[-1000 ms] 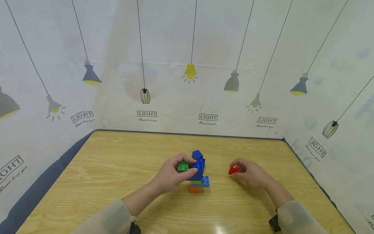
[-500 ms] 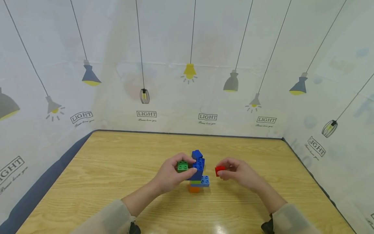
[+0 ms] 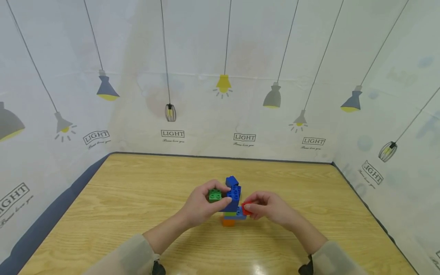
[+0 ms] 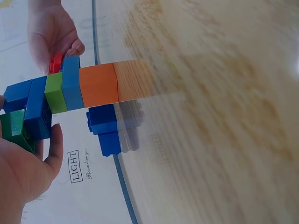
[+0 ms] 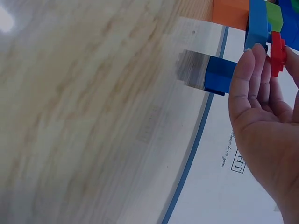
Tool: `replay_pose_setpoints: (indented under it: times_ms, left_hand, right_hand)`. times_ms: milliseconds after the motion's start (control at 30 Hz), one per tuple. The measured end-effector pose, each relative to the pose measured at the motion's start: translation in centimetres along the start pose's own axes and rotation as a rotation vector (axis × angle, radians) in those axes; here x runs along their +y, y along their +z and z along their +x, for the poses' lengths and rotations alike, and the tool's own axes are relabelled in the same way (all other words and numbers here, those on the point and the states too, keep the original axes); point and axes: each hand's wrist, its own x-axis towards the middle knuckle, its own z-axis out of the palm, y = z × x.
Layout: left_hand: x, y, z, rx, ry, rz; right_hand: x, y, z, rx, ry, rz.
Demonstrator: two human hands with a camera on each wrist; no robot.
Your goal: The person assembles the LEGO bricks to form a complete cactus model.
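A stack of toy building bricks stands on the table, with an orange brick (image 3: 228,222) at the bottom. Above it come a light blue brick (image 4: 72,84) that juts right, a lime green brick (image 4: 56,93) and dark blue bricks (image 3: 229,206). A green brick (image 3: 215,196) sticks out at the upper left. My left hand (image 3: 198,206) grips the dark blue top part between thumb and fingers. My right hand (image 3: 276,211) pinches a red brick (image 5: 277,53) right over the studs of the light blue brick's jutting end; whether they touch I cannot tell.
Loose dark blue bricks (image 4: 103,122) lie on the table behind the stack, partly hidden by it in the head view. The wooden table (image 3: 144,179) ends at a wall sheet (image 3: 199,141) printed with lamps, at the back and both sides.
My right hand has carried the red brick leftward, from well right of the stack to the light blue brick. My left hand has kept its grip and place on the stack.
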Motion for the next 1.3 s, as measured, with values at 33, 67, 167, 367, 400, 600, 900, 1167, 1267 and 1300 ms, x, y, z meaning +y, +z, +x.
replay_pose_setpoints:
  times_ms: [33, 67, 167, 367, 400, 600, 900, 1167, 1267, 1300]
  left_hand:
    - [0.02, 0.01, -0.02, 0.001, 0.001, 0.001]
    - [0.07, 0.01, -0.04, 0.001, 0.001, 0.002]
    - [0.24, -0.01, -0.08, 0.003, 0.002, 0.006]
    - [0.32, -0.04, -0.01, -0.001, 0.006, 0.003]
    - [0.32, -0.04, -0.01, -0.002, 0.006, 0.002]
    - [0.22, -0.01, 0.03, -0.002, 0.007, -0.003]
    - [0.06, 0.02, 0.06, -0.003, 0.0, -0.001]
    - [0.08, 0.06, 0.05, 0.0, -0.001, 0.0]
    - [0.07, 0.08, 0.05, 0.001, -0.005, 0.0]
    - [0.06, 0.08, 0.05, 0.0, -0.006, -0.001]
  right_hand:
    - [-0.01, 0.11, 0.07, -0.001, 0.008, -0.001]
    - [-0.04, 0.21, 0.15, -0.001, 0.018, -0.003]
    - [-0.14, 0.47, 0.37, -0.007, 0.052, 0.012]
    - [-0.17, 0.66, 0.59, -0.049, 0.092, 0.083]
    - [-0.14, 0.64, 0.59, -0.055, 0.098, 0.085]
    - [0.16, 0.49, 0.5, -0.096, 0.115, 0.104]
    - [0.25, 0.7, 0.61, -0.145, 0.104, 0.175]
    - [-0.01, 0.96, 0.51, -0.128, 0.099, 0.158]
    - [-0.04, 1.06, 0.54, -0.118, 0.106, 0.163]
    - [0.0, 1.08, 0.55, -0.117, 0.108, 0.169]
